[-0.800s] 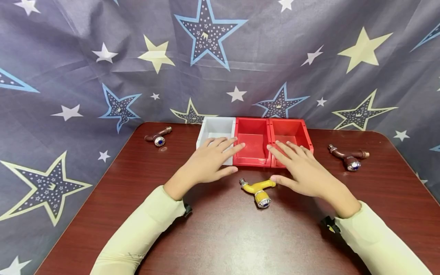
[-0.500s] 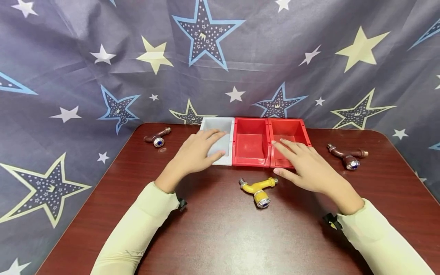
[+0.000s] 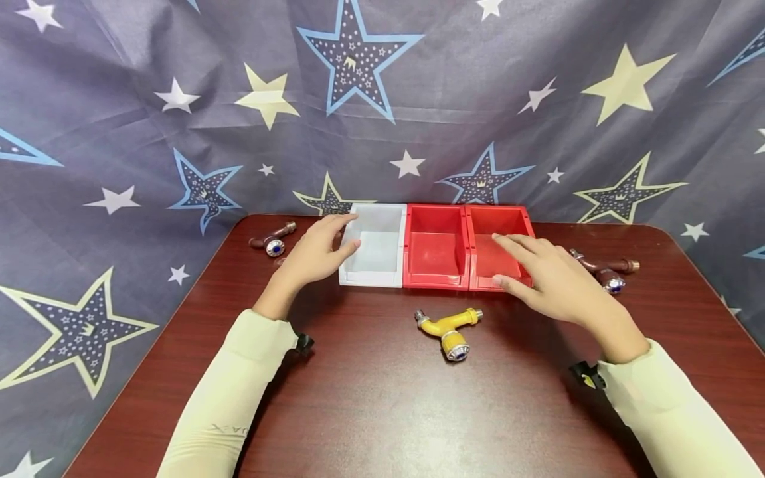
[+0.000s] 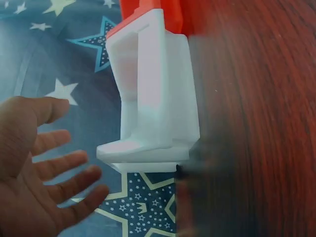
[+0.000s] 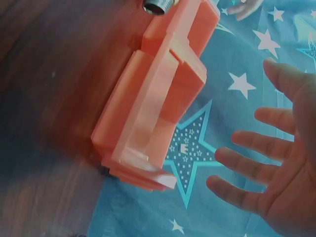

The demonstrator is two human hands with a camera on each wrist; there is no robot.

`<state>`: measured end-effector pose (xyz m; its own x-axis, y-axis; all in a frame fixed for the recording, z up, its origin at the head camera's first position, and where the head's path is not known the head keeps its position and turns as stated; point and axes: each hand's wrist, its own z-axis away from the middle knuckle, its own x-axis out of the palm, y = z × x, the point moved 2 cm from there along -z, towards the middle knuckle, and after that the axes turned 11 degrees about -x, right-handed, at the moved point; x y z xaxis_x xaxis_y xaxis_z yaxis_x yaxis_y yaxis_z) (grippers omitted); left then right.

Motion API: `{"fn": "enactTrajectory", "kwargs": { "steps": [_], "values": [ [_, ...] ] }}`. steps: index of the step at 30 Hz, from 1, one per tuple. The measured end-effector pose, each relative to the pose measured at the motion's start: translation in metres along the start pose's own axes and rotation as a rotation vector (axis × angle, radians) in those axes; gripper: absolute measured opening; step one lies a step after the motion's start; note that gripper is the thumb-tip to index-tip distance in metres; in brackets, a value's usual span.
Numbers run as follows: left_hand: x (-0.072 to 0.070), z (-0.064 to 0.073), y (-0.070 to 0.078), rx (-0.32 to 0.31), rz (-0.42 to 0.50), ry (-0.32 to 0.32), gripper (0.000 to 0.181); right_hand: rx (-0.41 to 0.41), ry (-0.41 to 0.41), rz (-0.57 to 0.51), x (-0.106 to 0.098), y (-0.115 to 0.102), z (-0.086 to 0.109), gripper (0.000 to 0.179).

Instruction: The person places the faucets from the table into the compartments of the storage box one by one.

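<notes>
My left hand (image 3: pixel 312 253) hovers by the left side of a white bin (image 3: pixel 375 259), fingers loosely extended and holding nothing. In the left wrist view its spread fingers stand apart from that bin. Over the front right of the right-hand red bin (image 3: pixel 490 249), my right hand (image 3: pixel 556 279) hangs with its fingers extended, also holding nothing. A yellow tap (image 3: pixel 449 330) with a silver, blue-centred knob lies on the table between the hands. One brown tap (image 3: pixel 274 239) lies beyond the left hand; another brown tap (image 3: pixel 611 272) is partly hidden behind the right hand.
The middle red bin (image 3: pixel 437 255) joins the white and right red bins in a row at the table's back. A star-patterned curtain (image 3: pixel 358 153) hangs behind the dark red wooden table (image 3: pixel 382 405).
My left hand has moved left, from over the white bin to its left side. My right hand has shifted right, away from the yellow tap. The bins and taps stay put.
</notes>
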<state>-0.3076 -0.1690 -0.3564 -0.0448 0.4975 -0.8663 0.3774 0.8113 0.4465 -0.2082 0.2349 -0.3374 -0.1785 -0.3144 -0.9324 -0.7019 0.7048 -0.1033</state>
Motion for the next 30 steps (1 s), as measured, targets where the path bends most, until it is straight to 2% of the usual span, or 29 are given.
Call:
{"fn": "enactTrajectory", "kwargs": {
  "steps": [6,9,12,16,22,30],
  "values": [
    [0.001,-0.003,-0.010,-0.110,0.189,-0.027,0.051,0.057,0.000,-0.007,-0.010,0.011,0.004,0.068],
    [0.003,-0.004,-0.016,-0.200,0.326,-0.048,0.045,0.080,0.008,-0.008,-0.015,0.018,0.007,0.066],
    [0.005,-0.005,-0.021,-0.289,0.500,-0.094,0.042,0.104,0.025,-0.010,-0.021,0.025,0.010,0.064],
    [0.008,-0.006,-0.025,-0.370,0.676,-0.149,0.042,0.136,0.052,-0.011,-0.031,0.035,0.016,0.061],
    [0.013,-0.008,-0.026,-0.426,0.794,-0.180,0.045,0.166,0.072,-0.010,-0.042,0.053,0.027,0.056],
    [0.014,-0.008,-0.025,-0.512,0.857,-0.189,0.043,0.205,0.058,-0.007,-0.044,0.084,0.042,0.049]
  ]
}}
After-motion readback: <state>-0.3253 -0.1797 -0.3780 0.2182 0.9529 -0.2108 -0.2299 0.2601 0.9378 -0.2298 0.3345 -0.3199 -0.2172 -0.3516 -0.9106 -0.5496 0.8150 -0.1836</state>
